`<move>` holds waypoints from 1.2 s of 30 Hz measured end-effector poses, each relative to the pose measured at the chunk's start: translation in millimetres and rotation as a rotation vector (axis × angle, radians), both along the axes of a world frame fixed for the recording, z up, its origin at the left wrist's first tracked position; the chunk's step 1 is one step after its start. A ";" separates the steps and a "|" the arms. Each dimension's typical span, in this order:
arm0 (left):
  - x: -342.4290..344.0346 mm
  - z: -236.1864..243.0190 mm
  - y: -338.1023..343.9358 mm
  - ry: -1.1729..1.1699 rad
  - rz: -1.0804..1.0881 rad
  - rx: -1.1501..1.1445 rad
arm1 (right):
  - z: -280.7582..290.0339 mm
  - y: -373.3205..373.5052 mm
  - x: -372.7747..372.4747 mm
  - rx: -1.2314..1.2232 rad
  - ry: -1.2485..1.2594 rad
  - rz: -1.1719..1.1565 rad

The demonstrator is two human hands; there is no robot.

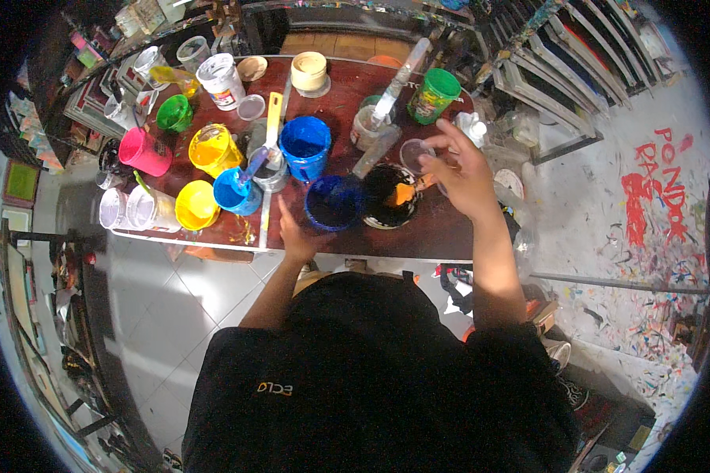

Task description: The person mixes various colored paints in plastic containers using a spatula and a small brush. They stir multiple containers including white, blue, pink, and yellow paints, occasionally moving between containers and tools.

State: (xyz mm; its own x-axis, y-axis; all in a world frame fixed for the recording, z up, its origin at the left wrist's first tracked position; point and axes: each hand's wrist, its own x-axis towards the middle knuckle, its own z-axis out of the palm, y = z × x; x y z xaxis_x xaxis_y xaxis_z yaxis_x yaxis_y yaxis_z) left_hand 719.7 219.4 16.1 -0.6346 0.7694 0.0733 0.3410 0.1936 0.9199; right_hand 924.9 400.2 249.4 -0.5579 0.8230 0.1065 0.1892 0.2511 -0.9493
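Low at the table's front edge, my left hand [296, 238] grips the left side of a dark blue paint tub [333, 206], one finger extended up beside it; the tub looks a little blurred. My right hand [464, 169] is raised above the table and pinches a clear round plastic piece [415, 156], a lid or a shallow cup. Under that hand, a black paint tub [383, 217] has an orange-bladed spatula [405, 193] resting in it. A paint-crusted grey scraper [377, 152] leans near its far rim. Behind the dark blue tub stands a brighter blue tub [304, 150].
On the dark red table [347, 87] are yellow tubs [214, 150], a light blue cup [237, 191], a pink cup [145, 152], a green cup [434, 96] and a cream container [309, 72]. Framed screens [576, 63] stand in a rack at the right, beside a paint-spattered wall.
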 end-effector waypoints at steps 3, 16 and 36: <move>13.6 4.1 -1.5 -0.137 0.016 0.065 | -0.4 -3.2 26.0 -0.230 0.142 0.041; 27.2 -5.1 -61.6 0.056 0.368 -0.064 | -11.2 -8.7 40.3 -0.491 -0.330 0.138; -9.0 50.4 -171.7 -0.945 0.716 0.246 | -50.9 -53.2 -50.3 -0.214 0.390 0.586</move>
